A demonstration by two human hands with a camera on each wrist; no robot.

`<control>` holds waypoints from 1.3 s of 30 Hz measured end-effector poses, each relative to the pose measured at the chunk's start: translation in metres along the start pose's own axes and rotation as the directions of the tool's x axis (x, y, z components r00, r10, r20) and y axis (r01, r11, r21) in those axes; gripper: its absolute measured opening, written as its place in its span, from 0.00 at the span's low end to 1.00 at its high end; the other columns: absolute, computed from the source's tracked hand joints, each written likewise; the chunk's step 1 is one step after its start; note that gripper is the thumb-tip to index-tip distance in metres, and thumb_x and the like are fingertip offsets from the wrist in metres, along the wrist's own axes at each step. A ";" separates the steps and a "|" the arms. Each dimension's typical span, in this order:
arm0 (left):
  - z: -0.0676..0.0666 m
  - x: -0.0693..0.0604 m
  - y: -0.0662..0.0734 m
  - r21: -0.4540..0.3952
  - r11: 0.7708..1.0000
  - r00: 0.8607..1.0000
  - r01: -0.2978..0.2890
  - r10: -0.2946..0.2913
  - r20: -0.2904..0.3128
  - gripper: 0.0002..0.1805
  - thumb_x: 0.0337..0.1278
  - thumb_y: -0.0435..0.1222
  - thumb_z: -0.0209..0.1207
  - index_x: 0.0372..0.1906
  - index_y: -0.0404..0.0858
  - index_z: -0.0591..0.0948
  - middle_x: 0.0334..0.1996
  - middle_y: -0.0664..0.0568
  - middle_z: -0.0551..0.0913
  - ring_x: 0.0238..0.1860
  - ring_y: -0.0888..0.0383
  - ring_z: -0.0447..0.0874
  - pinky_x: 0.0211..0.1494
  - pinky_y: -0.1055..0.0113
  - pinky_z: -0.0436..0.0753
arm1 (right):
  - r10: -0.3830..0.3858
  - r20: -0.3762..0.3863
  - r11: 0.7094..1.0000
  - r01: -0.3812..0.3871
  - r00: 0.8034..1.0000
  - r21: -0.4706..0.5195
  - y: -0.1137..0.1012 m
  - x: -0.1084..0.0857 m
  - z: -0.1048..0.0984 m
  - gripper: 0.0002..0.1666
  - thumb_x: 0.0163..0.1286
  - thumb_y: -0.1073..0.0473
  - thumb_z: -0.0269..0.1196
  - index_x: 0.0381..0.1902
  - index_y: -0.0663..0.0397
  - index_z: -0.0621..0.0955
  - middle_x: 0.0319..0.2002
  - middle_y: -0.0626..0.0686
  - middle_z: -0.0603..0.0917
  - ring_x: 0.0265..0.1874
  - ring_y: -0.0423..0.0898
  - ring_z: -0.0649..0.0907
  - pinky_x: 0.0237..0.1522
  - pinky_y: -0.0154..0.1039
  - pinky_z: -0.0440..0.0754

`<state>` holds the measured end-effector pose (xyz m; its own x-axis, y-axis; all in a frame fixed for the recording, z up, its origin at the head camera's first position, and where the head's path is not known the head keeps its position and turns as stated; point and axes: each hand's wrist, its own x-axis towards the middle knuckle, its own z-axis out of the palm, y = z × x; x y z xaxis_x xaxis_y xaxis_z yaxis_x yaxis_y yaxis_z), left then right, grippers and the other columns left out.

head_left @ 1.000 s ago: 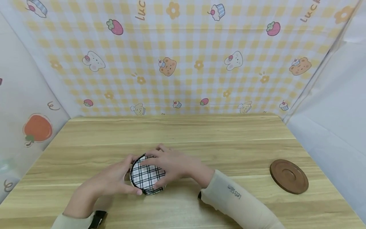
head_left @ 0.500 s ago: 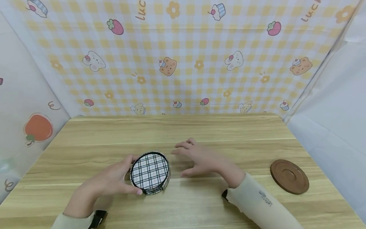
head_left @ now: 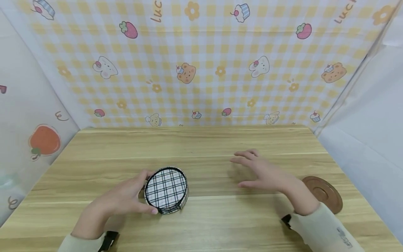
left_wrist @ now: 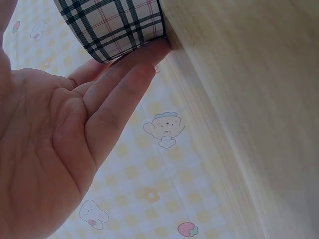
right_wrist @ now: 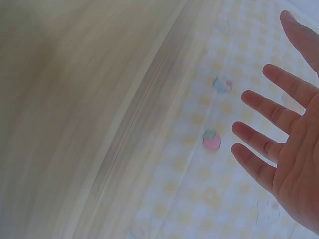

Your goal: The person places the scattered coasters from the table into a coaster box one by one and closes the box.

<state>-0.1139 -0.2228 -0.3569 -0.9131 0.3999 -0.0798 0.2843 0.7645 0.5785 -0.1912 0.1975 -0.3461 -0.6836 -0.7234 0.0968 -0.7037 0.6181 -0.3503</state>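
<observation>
A round plaid box, white with black and red lines and a dark rim, rests on the table left of centre. My left hand holds it from the left, thumb at the near side and fingers at the far side; in the left wrist view the fingertips lie against the plaid wall. The right hand is over the table to the right, fingers spread and holding nothing, as the right wrist view of that hand also shows. Beyond its wrist lies a brown round coaster-like disc, partly hidden by the forearm.
The wooden table carries all of this. A yellow checked cloth with cartoon prints hangs at its back edge, and pale sheets close off the left and right sides.
The right hand has left the plaid box and moved right, towards the brown disc. My left hand stays at the box, which has hardly moved.
</observation>
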 end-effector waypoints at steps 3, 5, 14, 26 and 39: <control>0.001 0.000 -0.001 -0.002 1.000 1.000 0.006 -0.006 0.003 0.55 0.33 0.63 0.74 0.65 0.36 0.66 0.63 0.45 0.77 0.62 0.46 0.77 0.65 0.42 0.76 | 0.039 -0.010 0.999 -0.039 0.999 -0.015 0.011 -0.018 -0.007 0.43 0.61 0.48 0.72 0.72 0.46 0.69 0.71 0.57 0.68 0.67 0.58 0.67 0.58 0.58 0.78; 0.001 0.001 -0.001 -0.006 1.000 1.000 0.007 -0.007 0.003 0.56 0.33 0.63 0.74 0.65 0.35 0.66 0.63 0.45 0.77 0.62 0.46 0.77 0.65 0.42 0.76 | 0.064 -0.013 0.998 -0.064 0.998 -0.027 0.018 -0.030 -0.012 0.43 0.61 0.49 0.72 0.72 0.47 0.69 0.71 0.58 0.68 0.67 0.59 0.67 0.57 0.59 0.78; -0.002 -0.002 0.001 0.000 1.000 1.000 0.011 -0.011 -0.004 0.55 0.34 0.61 0.75 0.64 0.35 0.66 0.63 0.44 0.77 0.62 0.45 0.77 0.65 0.42 0.76 | 0.165 -0.091 0.980 -0.173 0.982 -0.094 0.047 -0.077 -0.034 0.42 0.61 0.46 0.72 0.71 0.47 0.70 0.69 0.62 0.69 0.64 0.63 0.67 0.52 0.67 0.76; 0.000 -0.002 0.001 -0.022 1.000 1.000 0.009 -0.009 0.003 0.56 0.33 0.63 0.74 0.65 0.36 0.65 0.63 0.44 0.77 0.63 0.45 0.77 0.65 0.41 0.75 | 0.328 -0.146 0.941 -0.336 0.933 -0.031 0.092 -0.147 -0.037 0.45 0.56 0.49 0.75 0.67 0.58 0.71 0.67 0.70 0.68 0.61 0.76 0.61 0.47 0.70 0.66; 0.000 -0.002 0.001 -0.046 0.999 0.999 0.029 -0.028 0.020 0.56 0.34 0.61 0.74 0.67 0.35 0.64 0.64 0.43 0.76 0.64 0.43 0.75 0.66 0.39 0.73 | 0.407 -0.115 0.909 -0.414 0.906 -0.045 0.116 -0.198 -0.020 0.53 0.47 0.51 0.79 0.66 0.68 0.70 0.61 0.75 0.72 0.54 0.75 0.71 0.52 0.76 0.65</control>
<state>-0.1114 -0.2223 -0.3563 -0.9149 0.3879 -0.1119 0.2437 0.7517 0.6128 -0.1412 0.4185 -0.3869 -0.9280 -0.3688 0.0528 -0.3658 0.8750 -0.3170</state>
